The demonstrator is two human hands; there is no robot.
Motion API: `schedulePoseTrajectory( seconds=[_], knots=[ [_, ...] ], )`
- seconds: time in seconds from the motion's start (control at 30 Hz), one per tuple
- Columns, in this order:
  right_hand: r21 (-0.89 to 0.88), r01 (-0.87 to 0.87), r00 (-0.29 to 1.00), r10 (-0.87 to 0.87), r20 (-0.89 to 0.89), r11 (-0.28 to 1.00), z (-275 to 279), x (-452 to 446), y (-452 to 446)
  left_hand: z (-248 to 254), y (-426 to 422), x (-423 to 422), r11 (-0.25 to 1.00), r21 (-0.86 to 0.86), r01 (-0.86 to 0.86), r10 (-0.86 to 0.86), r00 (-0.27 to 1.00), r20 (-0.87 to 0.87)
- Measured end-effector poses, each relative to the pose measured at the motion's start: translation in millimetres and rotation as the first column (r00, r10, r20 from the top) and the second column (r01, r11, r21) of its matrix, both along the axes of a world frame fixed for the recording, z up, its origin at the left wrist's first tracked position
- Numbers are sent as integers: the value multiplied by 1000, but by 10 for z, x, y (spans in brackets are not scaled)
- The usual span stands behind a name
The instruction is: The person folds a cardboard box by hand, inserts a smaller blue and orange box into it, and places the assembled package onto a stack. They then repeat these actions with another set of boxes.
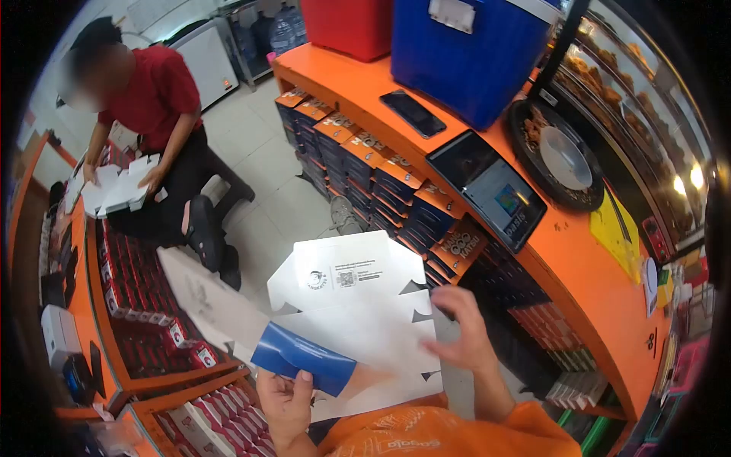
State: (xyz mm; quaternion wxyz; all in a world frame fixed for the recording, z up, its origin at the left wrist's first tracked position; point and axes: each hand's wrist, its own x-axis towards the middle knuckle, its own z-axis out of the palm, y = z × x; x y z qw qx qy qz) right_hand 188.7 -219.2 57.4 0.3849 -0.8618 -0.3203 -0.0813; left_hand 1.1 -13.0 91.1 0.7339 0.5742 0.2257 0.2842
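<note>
My left hand (285,400) is closed with the thumb on top of a glossy blue printed card strip (304,358). A white cardboard flap (202,301), blurred by motion, sticks out to the upper left of that strip; whether the two are one sheet I cannot tell. Beneath lies a flat, unfolded white carton blank (365,301) with black print and a QR code on its top flap, spread over my lap. At the blank's right edge my right hand (461,331) is open, its fingers apart and slightly blurred, holding nothing.
Left, a seated person (164,91) handles white cartons (118,186). An orange counter (358,80) carries a blue cooler (468,57), a phone (413,113), a tablet (487,186) and a black tray (525,164). Folded cartons (365,148) fill its shelves. Red boxes (129,282) stand left.
</note>
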Motion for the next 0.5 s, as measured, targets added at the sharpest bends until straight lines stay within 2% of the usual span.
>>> schedulePoseTrajectory(
  seconds=[0.03,0.07,0.1,0.13,0.17,0.23,0.27,0.3,0.33,0.37,0.43,0.47,0.5],
  knots=[
    [225,-291,946,315,-76,930,115,-58,24,9,-19,39,998,-7,-58,58,998,23],
    [447,-512,798,598,-68,734,202,-133,48,-29,-25,32,997,29,-66,65,997,35],
    [461,-588,748,664,-5,665,251,-207,120,-10,-49,45,999,28,-28,27,999,42],
    [464,-662,686,725,60,588,299,-267,210,42,-88,57,996,53,-70,68,997,34],
    [462,-677,699,697,160,573,406,-256,277,99,-129,71,990,78,-118,116,993,24],
    [375,-699,706,672,222,610,450,-243,391,77,-171,73,989,83,-119,116,992,47],
    [376,-693,713,663,228,615,444,-262,453,-48,-169,35,946,276,-173,186,982,-23],
    [297,-690,724,620,304,660,423,-292,518,-149,-150,9,862,463,-206,271,960,-77],
    [219,-676,724,578,376,704,408,-322,562,-133,-297,119,829,513,-225,237,971,42],
    [223,-671,728,572,379,707,421,-353,587,-127,-282,105,827,517,-219,231,972,42],
    [421,-528,843,514,157,737,489,-382,610,-118,-240,70,817,577,-11,112,984,-140],
    [421,-526,845,511,158,739,505,-378,598,-104,-163,48,703,698,136,13,979,-205],
    [503,-474,809,583,-75,723,517,-369,577,111,-178,123,702,698,139,9,979,-204]
  ],
)
